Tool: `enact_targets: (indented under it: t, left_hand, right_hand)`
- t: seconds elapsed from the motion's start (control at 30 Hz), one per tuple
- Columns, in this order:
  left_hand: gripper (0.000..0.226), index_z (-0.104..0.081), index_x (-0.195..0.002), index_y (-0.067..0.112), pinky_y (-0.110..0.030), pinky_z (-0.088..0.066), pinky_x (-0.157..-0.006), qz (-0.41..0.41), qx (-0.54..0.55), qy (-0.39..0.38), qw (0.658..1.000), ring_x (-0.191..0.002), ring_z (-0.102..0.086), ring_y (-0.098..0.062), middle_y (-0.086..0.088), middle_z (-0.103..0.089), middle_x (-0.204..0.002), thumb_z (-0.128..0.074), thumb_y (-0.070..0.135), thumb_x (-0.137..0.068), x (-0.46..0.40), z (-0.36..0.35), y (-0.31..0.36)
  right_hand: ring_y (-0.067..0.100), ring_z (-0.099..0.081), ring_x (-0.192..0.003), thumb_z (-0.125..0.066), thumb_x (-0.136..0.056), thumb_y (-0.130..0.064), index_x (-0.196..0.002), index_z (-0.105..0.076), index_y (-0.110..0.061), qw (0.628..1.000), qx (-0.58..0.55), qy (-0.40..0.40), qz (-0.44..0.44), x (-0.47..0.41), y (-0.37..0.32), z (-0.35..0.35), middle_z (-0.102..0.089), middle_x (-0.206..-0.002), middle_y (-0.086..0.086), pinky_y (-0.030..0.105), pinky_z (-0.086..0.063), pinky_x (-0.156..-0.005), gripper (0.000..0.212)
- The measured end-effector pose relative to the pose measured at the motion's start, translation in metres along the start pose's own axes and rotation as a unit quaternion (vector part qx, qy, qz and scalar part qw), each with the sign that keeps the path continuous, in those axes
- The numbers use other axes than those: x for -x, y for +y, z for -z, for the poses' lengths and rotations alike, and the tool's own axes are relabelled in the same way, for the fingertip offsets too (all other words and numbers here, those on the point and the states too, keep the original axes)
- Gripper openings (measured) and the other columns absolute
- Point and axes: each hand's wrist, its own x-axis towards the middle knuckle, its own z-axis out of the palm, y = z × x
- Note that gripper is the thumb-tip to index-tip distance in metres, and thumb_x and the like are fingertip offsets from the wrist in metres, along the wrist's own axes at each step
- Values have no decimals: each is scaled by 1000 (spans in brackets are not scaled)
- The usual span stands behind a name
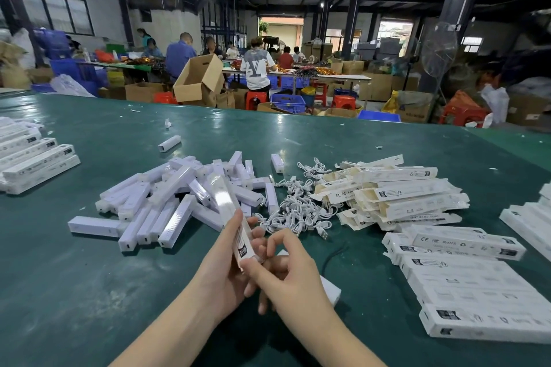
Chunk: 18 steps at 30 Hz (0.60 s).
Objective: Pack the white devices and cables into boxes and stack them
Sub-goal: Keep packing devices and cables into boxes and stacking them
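My left hand (pixel 222 265) grips a long white box (pixel 228 211) that points up and away from me over the green table (pixel 89 262). The fingers of my right hand (pixel 286 271) pinch the box's near end. A heap of white bar-shaped devices (pixel 176 205) lies behind my left hand. White coiled cables (pixel 298 205) are piled to the right of the heap. Flat unfilled boxes (pixel 396 194) lie in a loose pile further right. Closed boxes (pixel 465 274) lie in rows at the right.
More closed boxes (pixel 32 158) are stacked at the table's left edge. One white device (pixel 329 289) lies under my right hand. A black cable (pixel 337 253) runs across the table. Beyond the table, people sit at benches among cardboard cartons (pixel 199 77) and blue crates (pixel 287 103).
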Motion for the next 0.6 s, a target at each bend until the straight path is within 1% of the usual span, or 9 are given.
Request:
enact_targets:
  t: [0.07, 0.13, 0.2, 0.27, 0.33, 0.43, 0.47, 0.57, 0.6]
  left_hand:
    - [40, -56, -102, 17, -16, -35, -38, -5, -1, -27, 1000, -45, -52, -10, 6, -52, -61, -65, 49, -79, 0, 1, 1]
    - [41, -52, -105, 18, -19, -35, -46, -26, -20, -39, 999, -49, -53, -12, 6, -51, -63, -63, 49, -80, 0, 1, 1]
    - [40, -51, -104, 19, -20, -38, -46, -43, -31, -44, 998, -50, -53, -11, 6, -51, -64, -62, 49, -80, 0, -1, 1]
    - [35, -52, -101, 20, -18, -38, -36, -56, -25, -49, 997, -44, -52, -10, 5, -52, -63, -58, 49, -82, 2, -2, 2]
    - [33, -57, -91, 22, -17, -33, -28, -59, -34, -62, 996, -30, -42, -12, 3, -51, -60, -54, 53, -82, 5, -3, 1]
    - [38, -68, -64, 29, -16, -31, -27, -67, -63, -54, 994, -22, -32, -13, 1, -49, -56, -52, 61, -78, 8, -6, 1]
    - [39, -69, -62, 31, -15, -30, -27, -70, -63, -39, 995, -23, -32, -12, 2, -51, -56, -52, 62, -78, 9, -6, 1]
    - [37, -68, -76, 28, -14, -29, -27, -78, -53, -11, 995, -25, -32, -11, 3, -55, -59, -52, 61, -81, 10, -6, 2]
    - [36, -67, -77, 28, -13, -29, -28, -82, -56, -11, 995, -25, -33, -11, 4, -56, -60, -52, 61, -80, 11, -6, 2]
  right_hand:
    - [21, -49, -38, -74, -75, -40, -77, -40, -31, 999, -42, 1, -22, 0, 0, 3, -69, -63, 9, 21, -38, -40, 36]
    - [21, -50, -37, -72, -75, -46, -78, -39, -31, 998, -53, -5, -24, -1, 1, 4, -69, -64, 9, 20, -36, -40, 37]
    - [22, -51, -38, -69, -78, -48, -78, -39, -33, 998, -69, -8, -12, -1, 1, 2, -67, -64, 8, 21, -36, -40, 33]
    - [22, -53, -39, -67, -85, -40, -79, -42, -33, 995, -104, -3, -2, -1, 0, -2, -65, -62, 9, 21, -38, -40, 26]
    - [24, -56, -42, -63, -89, -30, -80, -46, -31, 990, -140, 0, 2, -1, -1, -4, -64, -61, 12, 23, -43, -43, 19]
    - [26, -60, -49, -57, -92, -23, -87, -47, -23, 987, -159, -13, 2, 0, -4, -5, -63, -64, 13, 28, -48, -49, 12]
    - [26, -60, -51, -56, -94, -21, -91, -46, -19, 987, -161, -15, 1, 0, -5, -5, -63, -65, 12, 28, -49, -50, 11]
    - [24, -61, -51, -52, -99, -12, -97, -42, -8, 988, -151, -8, -2, 0, -5, -6, -64, -65, 11, 27, -50, -50, 11]
    - [24, -60, -50, -51, -100, -9, -96, -41, -6, 989, -149, -4, -5, -1, -4, -6, -64, -64, 11, 27, -49, -49, 10]
